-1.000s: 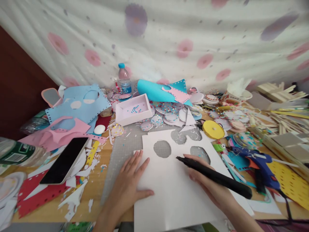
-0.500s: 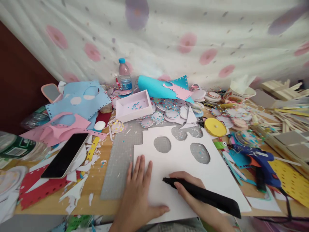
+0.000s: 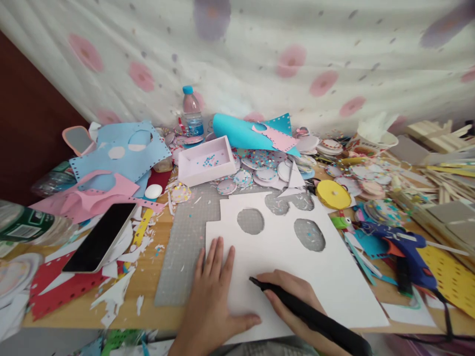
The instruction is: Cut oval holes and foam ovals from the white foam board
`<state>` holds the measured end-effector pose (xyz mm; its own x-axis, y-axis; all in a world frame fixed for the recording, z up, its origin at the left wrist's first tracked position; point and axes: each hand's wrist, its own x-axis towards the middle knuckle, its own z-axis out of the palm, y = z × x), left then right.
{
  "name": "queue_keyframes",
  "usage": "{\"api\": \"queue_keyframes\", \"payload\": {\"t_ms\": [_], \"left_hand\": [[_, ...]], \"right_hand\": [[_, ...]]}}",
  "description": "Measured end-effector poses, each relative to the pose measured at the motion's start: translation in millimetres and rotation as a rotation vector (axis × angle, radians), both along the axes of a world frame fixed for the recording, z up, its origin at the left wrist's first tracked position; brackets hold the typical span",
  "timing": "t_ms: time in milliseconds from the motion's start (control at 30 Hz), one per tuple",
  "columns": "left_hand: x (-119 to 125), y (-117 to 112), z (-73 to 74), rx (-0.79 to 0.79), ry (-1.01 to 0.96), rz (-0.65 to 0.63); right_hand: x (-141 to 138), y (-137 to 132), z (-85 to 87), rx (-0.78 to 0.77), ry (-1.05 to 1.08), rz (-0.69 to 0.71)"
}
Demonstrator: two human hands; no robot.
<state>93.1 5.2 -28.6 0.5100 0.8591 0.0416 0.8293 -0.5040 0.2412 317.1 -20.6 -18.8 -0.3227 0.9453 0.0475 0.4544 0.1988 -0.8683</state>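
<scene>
The left hand (image 3: 215,301) is lying flat, fingers spread, pinning the white card sheet with round cut-outs (image 3: 334,282) onto the grey cutting mat (image 3: 185,237). The right hand (image 3: 291,294) is closed around a long black pen-shaped tool (image 3: 315,320); its tip is now sitting lower than a second ago, on uncut card.

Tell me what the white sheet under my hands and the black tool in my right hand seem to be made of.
White sheet: probably thin card, matte; it lies flat and its round holes have clean cut edges. Black tool, in the right hand: likely moulded plastic, dull finish with no strong shine; its tip is too small to judge.
</scene>
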Motion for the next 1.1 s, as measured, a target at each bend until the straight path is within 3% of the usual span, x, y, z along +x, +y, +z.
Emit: {"api": "queue_keyframes", "payload": {"t_ms": [200, 333, 533, 700, 1100], "left_hand": [[1.0, 1.0, 0.9, -0.011, 0.006, 0.006], [1.2, 1.4, 1.0, -0.019, 0.011, 0.015], [0.4, 0.8, 1.4, -0.020, 0.008, 0.007], [1.5, 2.0, 2.0, -0.028, 0.020, 0.001], [1.4, 2.7, 1.6, -0.028, 0.047, 0.009]], "right_hand": [[3.1, 5.1, 5.3, 0.141, -0.083, 0.129], [8.7, 8.7, 6.5, 0.156, -0.143, 0.219], [14.8, 11.9, 2.4, 0.198, -0.188, 0.286], [22.2, 14.7, 9.7, 0.269, -0.213, 0.286], [41.9, 42.7, 12.7, 0.165, -0.224, 0.590]]}}
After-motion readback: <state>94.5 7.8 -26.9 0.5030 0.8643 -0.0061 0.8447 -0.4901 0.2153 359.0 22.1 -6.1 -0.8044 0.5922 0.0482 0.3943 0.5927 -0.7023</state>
